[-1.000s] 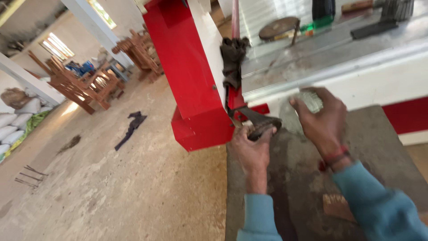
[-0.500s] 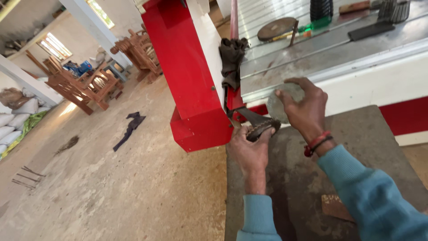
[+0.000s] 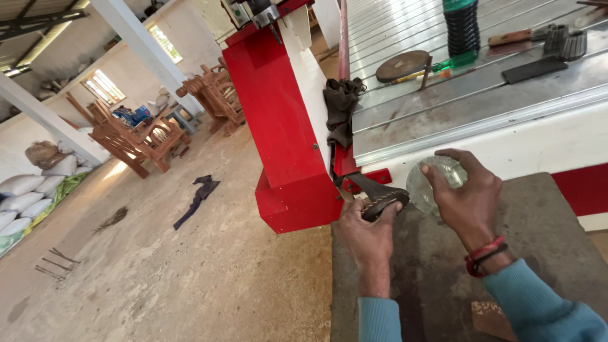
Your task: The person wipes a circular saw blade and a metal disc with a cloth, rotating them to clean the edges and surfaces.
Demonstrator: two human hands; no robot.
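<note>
Since a moment ago the right hand [image 3: 465, 196] has lowered the disc [image 3: 429, 183] toward the left hand [image 3: 366, 231], which stays clenched on the dark wrench [image 3: 379, 197]. Right fingers grasp the disc: round, pale, dusty, held above the grey slab [image 3: 544, 234]. Behind stand a red machine [image 3: 278, 126] and wooden chairs [image 3: 136, 136] on a concrete floor [image 3: 158, 272].

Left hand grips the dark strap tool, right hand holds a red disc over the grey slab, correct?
Not quite. In the head view the right hand holds a clear, glassy disc, not red. The left hand does grip the dark strap tool over the grey slab.
</note>
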